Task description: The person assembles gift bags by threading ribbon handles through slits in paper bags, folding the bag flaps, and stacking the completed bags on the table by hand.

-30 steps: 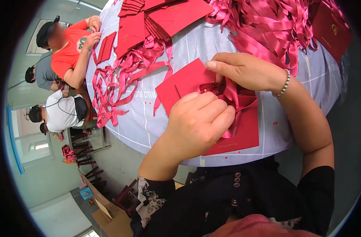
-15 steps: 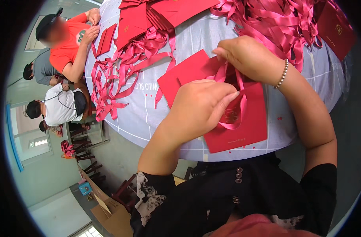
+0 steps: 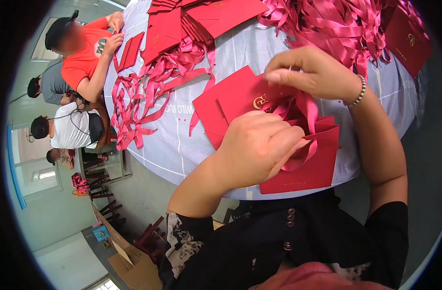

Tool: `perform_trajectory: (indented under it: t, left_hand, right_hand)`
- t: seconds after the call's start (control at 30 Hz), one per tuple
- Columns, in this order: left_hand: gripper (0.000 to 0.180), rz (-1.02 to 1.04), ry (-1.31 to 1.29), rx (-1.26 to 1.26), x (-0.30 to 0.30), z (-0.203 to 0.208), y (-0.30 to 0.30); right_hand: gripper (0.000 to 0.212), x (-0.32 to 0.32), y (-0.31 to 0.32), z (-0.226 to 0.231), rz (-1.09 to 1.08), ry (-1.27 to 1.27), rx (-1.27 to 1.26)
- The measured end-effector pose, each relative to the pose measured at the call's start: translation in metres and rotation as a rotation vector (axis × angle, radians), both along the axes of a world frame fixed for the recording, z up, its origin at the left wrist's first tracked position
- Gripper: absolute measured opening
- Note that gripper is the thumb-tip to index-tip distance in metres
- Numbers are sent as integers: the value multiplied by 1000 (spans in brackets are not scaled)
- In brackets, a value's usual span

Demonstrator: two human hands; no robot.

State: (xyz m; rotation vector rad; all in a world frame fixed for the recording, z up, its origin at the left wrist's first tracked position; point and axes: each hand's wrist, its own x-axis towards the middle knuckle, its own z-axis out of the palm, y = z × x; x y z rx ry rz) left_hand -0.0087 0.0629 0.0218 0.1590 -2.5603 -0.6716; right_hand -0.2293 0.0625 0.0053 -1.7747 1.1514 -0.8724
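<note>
Since the right hand (image 3: 313,72) rose, ribbon (image 3: 303,108) now taut.

Table (image 3: 240,53) before you: round, pale grey cloth. Red paper bag (image 3: 303,164) lies flat at your near edge, on folded red card (image 3: 226,104). Stack of red cards (image 3: 182,24) at far side. Loose pink ribbons (image 3: 143,92) sprawl toward your left; bigger ribbon heap (image 3: 337,24) far right. Another red card (image 3: 407,38) at right rim.
</note>
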Motion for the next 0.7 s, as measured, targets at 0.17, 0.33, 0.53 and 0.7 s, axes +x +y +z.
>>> perform_trajectory:
  t: [0.17, 0.33, 0.53, 0.7]
  left_hand:
    - [18, 22, 20, -36, 2, -1, -5]
    - [18, 35, -8, -55, 3, -3, -5]
    - [18, 23, 38, -48, 1, -6, -6]
    - [14, -49, 31, 163, 0, -7, -5]
  right_hand:
    - [33, 11, 7, 3, 202, 114, 23]
    - [30, 15, 6, -1, 154, 83, -2]
    - [19, 23, 5, -5, -7, 106, -159]
    - [18, 19, -4, -16, -214, 313, -472]
